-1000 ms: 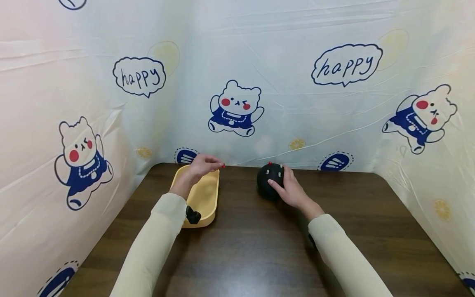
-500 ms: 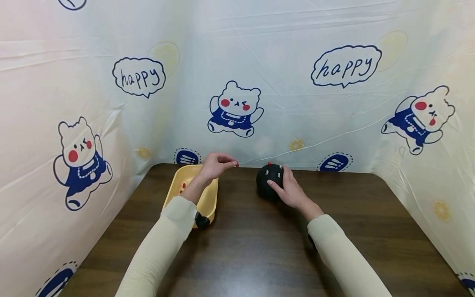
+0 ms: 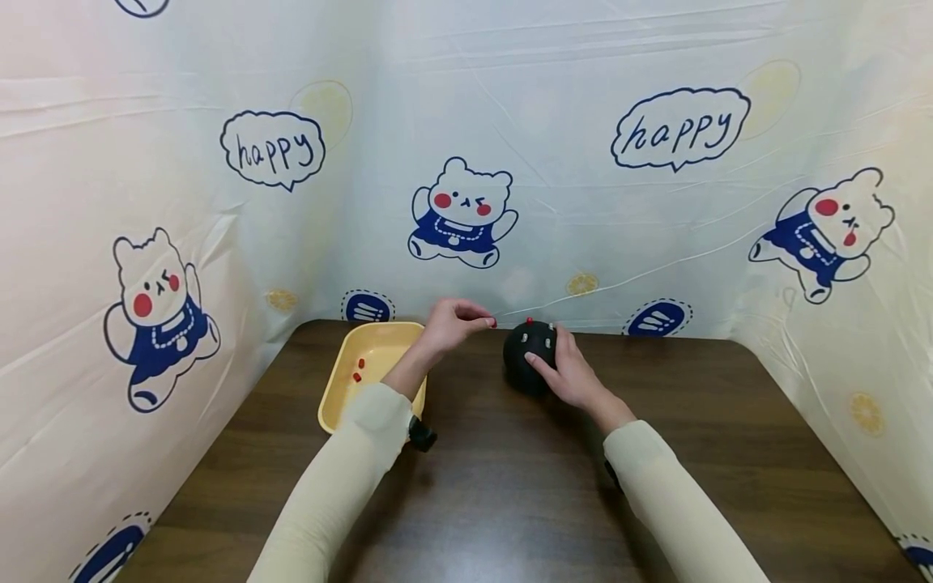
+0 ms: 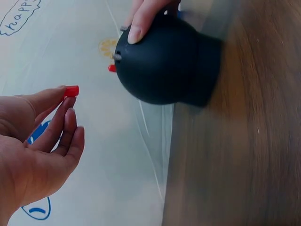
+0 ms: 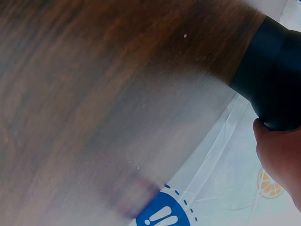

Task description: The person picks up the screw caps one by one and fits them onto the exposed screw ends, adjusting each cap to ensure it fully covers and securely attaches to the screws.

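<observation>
My left hand (image 3: 446,325) pinches a small red cylindrical cap (image 4: 72,91) between thumb and index finger, a short way left of a black rounded object (image 3: 525,364). In the left wrist view this object has a domed end and a narrower base (image 4: 207,70). Short metal studs (image 4: 116,57) stick out of the dome. Another red cap (image 4: 112,68) sits on it. My right hand (image 3: 574,374) grips the dome from the right, with the thumb on its near side. In the right wrist view only part of the right hand (image 5: 282,160) shows against the black surface.
A yellow tray (image 3: 386,344) stands on the left of the brown wooden table (image 3: 496,486). Two red pieces (image 3: 357,376) are visible in it; the left forearm covers part of the tray. A printed curtain (image 3: 554,162) closes off the back and sides.
My left hand has moved right from over the tray towards the black domed object, carrying the red cap. The red pieces in the tray have come into view. My right hand stays put.
</observation>
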Demonstrator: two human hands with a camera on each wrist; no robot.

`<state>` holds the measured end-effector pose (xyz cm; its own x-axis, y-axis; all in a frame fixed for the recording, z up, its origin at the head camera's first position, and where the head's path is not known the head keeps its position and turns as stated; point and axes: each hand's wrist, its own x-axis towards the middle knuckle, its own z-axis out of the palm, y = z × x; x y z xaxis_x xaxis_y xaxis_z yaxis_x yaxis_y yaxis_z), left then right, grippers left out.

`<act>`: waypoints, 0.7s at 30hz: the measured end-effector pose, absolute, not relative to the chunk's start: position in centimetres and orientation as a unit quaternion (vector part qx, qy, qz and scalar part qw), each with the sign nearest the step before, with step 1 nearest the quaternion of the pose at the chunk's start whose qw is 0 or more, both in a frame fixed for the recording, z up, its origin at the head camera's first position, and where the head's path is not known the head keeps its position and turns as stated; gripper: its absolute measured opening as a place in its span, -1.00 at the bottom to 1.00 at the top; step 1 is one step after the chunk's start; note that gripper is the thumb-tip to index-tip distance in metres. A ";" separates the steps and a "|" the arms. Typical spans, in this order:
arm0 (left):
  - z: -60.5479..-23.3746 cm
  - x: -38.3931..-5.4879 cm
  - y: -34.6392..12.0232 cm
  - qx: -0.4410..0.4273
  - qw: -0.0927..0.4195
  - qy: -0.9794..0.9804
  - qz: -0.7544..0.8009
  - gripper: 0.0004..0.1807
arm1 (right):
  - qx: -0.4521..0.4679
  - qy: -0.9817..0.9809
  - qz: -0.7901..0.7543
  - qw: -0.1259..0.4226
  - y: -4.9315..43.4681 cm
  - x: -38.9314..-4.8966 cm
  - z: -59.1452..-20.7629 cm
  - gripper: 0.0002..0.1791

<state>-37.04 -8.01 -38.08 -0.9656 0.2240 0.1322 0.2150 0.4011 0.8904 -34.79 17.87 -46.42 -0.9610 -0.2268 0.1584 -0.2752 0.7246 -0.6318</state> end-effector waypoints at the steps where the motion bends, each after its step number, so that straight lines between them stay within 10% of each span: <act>1: -38.1 -37.1 -7.7 0.131 0.005 0.837 0.531 -0.87 | 0.134 -0.928 0.345 0.035 17.9 -34.8 -46.5 0.08; 21: -39.3 -38.5 -1.9 0.163 -0.028 0.816 0.554 -0.88 | 0.136 -0.926 0.350 0.035 17.9 -34.8 -46.5 0.07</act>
<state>-38.46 -1.87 -39.33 -0.9455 0.2350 0.2253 0.2961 0.3337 0.8950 -34.82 17.93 -46.49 -0.9605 -0.2281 0.1594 -0.2765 0.7185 -0.6382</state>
